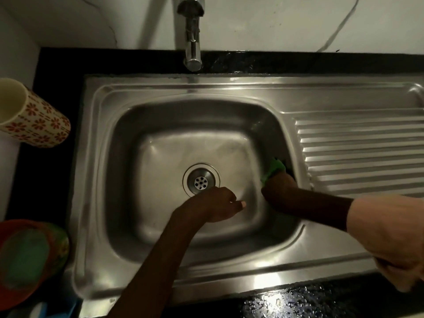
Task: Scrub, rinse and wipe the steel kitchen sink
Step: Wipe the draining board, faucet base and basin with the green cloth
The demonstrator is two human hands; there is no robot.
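Observation:
The steel sink (160,269) fills the middle of the head view, its basin holding a round drain (201,182). A green scrub pad (274,168) lies against the basin's right wall, and my right hand (278,188) grips it there, reaching in over the rim. My left hand (218,206) hangs inside the basin just right of and below the drain, fingers curled under and thumb pointing right, holding nothing that I can see. The steel tap (192,53) stands over the back rim, and no water shows under it.
The ribbed draining board (358,154) lies right of the basin. A flower-patterned cup (34,125) stands on the black counter at the left, with an orange and green tub (29,258) below it. The wet black counter (298,301) runs along the front.

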